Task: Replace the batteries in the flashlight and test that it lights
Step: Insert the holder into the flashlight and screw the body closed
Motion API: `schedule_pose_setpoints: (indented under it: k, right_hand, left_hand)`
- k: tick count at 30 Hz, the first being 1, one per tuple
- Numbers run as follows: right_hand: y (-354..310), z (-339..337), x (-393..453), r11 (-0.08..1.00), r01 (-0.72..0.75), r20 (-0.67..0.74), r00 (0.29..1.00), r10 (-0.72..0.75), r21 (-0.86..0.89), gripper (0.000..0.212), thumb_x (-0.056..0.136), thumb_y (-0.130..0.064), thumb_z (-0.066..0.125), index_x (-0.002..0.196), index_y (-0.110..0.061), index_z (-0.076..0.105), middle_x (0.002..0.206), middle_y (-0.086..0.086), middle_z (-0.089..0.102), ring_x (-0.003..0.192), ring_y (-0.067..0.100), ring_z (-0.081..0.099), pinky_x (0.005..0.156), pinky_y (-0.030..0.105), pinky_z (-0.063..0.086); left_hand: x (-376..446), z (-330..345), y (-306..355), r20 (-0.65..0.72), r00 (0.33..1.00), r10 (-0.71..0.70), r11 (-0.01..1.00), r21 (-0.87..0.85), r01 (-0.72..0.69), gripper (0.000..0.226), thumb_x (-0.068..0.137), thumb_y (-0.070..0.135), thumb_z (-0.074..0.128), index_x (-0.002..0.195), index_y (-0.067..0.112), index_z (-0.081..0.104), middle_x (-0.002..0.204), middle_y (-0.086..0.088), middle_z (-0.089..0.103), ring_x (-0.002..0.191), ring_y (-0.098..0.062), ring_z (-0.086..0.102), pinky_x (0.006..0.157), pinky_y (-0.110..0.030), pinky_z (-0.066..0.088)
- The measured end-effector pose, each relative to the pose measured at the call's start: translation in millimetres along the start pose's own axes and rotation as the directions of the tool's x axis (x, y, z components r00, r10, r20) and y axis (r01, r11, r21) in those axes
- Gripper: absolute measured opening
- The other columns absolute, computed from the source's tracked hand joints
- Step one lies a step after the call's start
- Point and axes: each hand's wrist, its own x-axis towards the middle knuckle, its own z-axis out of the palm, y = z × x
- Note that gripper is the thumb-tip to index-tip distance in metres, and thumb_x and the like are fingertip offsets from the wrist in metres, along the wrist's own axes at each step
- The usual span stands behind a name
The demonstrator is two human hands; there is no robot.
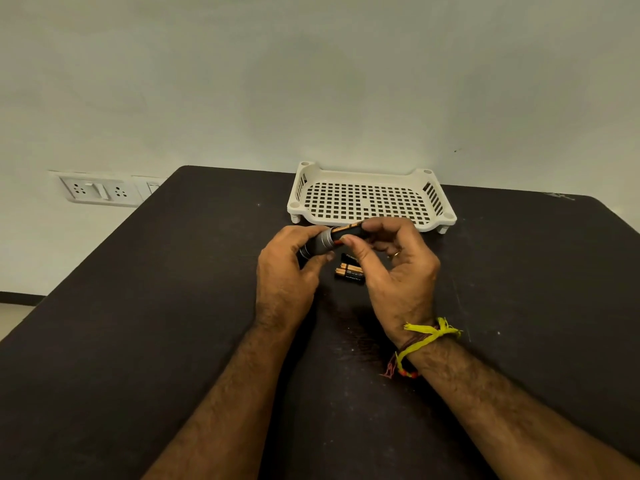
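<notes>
**Batteries half-seated in flashlight, mid-frame**

Table (138, 341) dark, filling the lower frame, edge running along the wall up top and falling away at left; wide bare room on both sides and toward the bottom for setting parts down. Tray (433, 221) white, slotted, nothing inside, parked at centre just above the hands, close enough to crowd a forward reach. Left hand (284, 271) wrapped round the flashlight (317, 244), fingers curled tight on the barrel, probably to steady the open end toward the other hand. Right hand (398, 268) pinching a battery pack (349, 231) between thumb and fingertips, its copper-and-black end poking out of the barrel mouth; going in or coming out, cannot tell. Spare batteries (349, 271) lying on the table directly below the hands, kept within easy grab. Thread bands (426, 341) on the right wrist.
</notes>
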Motion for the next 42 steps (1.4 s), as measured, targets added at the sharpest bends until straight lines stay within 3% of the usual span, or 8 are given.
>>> schedule_pose_setpoints:
  k: [6,9,14,24,30,35,39,42]
  right_hand:
    - [1.5,-2.0,4.4,0.979,0.168,0.043,0.985,-0.164,-0.116,0.012,0.093,0.005,0.065,0.101,0.003,0.074,0.102,0.008,0.071,0.101,0.016,0.067,0.091,0.03,0.055]
    - [4.3,-3.3,6.6,0.985,0.121,-0.014,0.992,-0.123,-0.126,0.015,0.096,0.005,0.059,0.103,0.001,0.071,0.1,0.005,0.068,0.09,0.022,0.067,0.081,0.028,0.055]
    - [13.5,-6.5,10.3,0.993,0.017,-0.08,0.996,-0.027,-0.117,0.021,0.099,0.004,0.052,0.109,-0.005,0.068,0.104,0.004,0.067,0.089,0.022,0.068,0.074,0.027,0.059]
    - [22.7,-22.7,10.7,0.947,-0.043,-0.195,0.98,-0.022,-0.319,0.019,0.093,0.001,0.061,0.107,-0.009,0.07,0.104,0.002,0.068,0.095,0.021,0.066,0.081,0.041,0.059]
    - [35.6,-35.8,14.4,0.676,-0.355,-0.095,0.916,0.391,-0.645,0.046,0.087,-0.028,0.072,0.129,-0.013,0.062,0.129,0.009,0.059,0.122,0.03,0.05,0.104,0.05,0.044]
    - [37.1,-36.6,18.3,0.577,-0.341,0.002,0.86,0.51,-0.742,0.047,0.088,-0.029,0.068,0.132,-0.017,0.06,0.132,0.007,0.055,0.128,0.03,0.046,0.11,0.047,0.037]
    - [42.7,-36.1,18.3,0.631,-0.312,0.028,0.883,0.468,-0.711,0.033,0.089,-0.015,0.067,0.123,-0.017,0.066,0.124,0.007,0.062,0.121,0.03,0.053,0.106,0.046,0.041]
    - [41.7,-33.5,18.3,0.778,-0.312,0.041,0.917,0.396,-0.545,0.029,0.085,-0.014,0.075,0.112,-0.018,0.067,0.112,0.003,0.066,0.107,0.022,0.062,0.096,0.043,0.053]
  left_hand:
    - [0.5,0.3,-1.5,-0.002,1.0,-0.007,1.0,-0.027,0.006,0.042,0.075,0.007,0.084,0.114,0.016,0.072,0.109,0.008,0.071,0.104,-0.006,0.066,0.096,-0.03,0.055]
    - [0.5,-1.0,1.2,-0.035,0.992,-0.119,0.981,-0.16,0.112,0.04,0.076,0.003,0.083,0.113,0.014,0.072,0.108,0.005,0.072,0.103,-0.002,0.066,0.092,-0.013,0.051]
    - [3.1,-4.7,3.2,0.04,0.97,-0.241,0.921,-0.306,0.241,0.042,0.077,-0.001,0.081,0.117,0.007,0.071,0.111,0.001,0.074,0.105,-0.001,0.068,0.09,-0.012,0.051]
    - [-0.5,-6.9,5.5,0.063,0.972,-0.225,0.941,-0.245,0.234,0.047,0.076,0.006,0.084,0.12,0.011,0.071,0.115,0.006,0.072,0.108,0.002,0.064,0.089,-0.002,0.044]
    - [-2.7,-7.8,7.4,0.121,0.978,-0.172,0.967,-0.167,0.19,0.05,0.075,0.013,0.086,0.122,0.016,0.07,0.12,0.007,0.07,0.113,-0.003,0.063,0.099,-0.013,0.048]
    - [1.7,-7.9,7.6,0.117,0.96,-0.255,0.936,-0.22,0.276,0.053,0.078,0.008,0.082,0.128,0.016,0.066,0.123,0.006,0.07,0.113,-0.004,0.065,0.101,-0.021,0.052]
    - [3.1,-5.9,7.2,0.121,0.958,-0.261,0.934,-0.219,0.282,0.056,0.081,0.006,0.079,0.133,0.015,0.061,0.12,0.011,0.066,0.11,0.0,0.063,0.095,-0.008,0.048]
    - [2.6,-4.0,5.4,0.156,0.963,-0.221,0.957,-0.157,0.246,0.047,0.083,0.011,0.079,0.127,0.021,0.066,0.108,0.024,0.065,0.102,0.014,0.06,0.087,0.001,0.043]
